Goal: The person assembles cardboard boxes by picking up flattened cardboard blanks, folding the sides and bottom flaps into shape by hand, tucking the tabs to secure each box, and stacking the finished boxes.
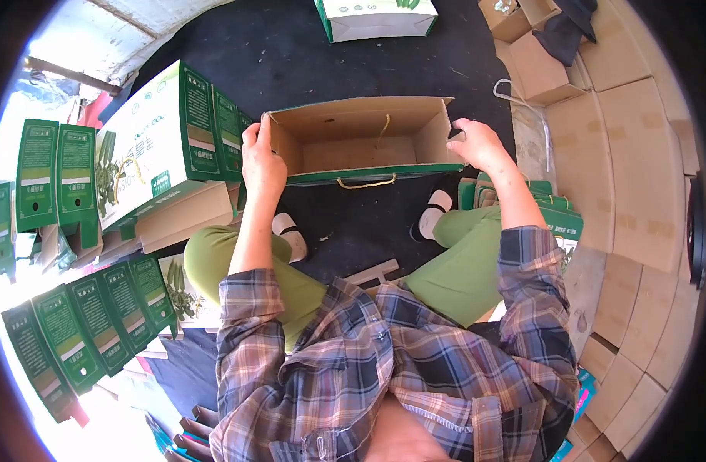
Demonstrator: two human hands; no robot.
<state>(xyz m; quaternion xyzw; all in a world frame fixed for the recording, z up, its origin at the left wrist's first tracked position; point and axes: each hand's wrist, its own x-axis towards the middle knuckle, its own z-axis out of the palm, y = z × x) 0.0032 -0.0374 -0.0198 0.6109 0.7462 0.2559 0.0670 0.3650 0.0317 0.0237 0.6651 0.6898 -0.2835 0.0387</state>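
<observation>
An open cardboard gift box stands in front of me with its bare brown inside facing up. Its outer side is green, and yellow cord handles hang on the near wall and show inside the far wall. My left hand grips the box's left end, fingers over the top edge. At the right end, my right hand has thumb and fingers closed about the edge of the wall.
Flat printed green-and-white cartons stack up at my left, with more green panels nearer. A finished-looking box stands on the black floor cloth ahead. Brown cartons line the right; folded green boxes lie beside my leg.
</observation>
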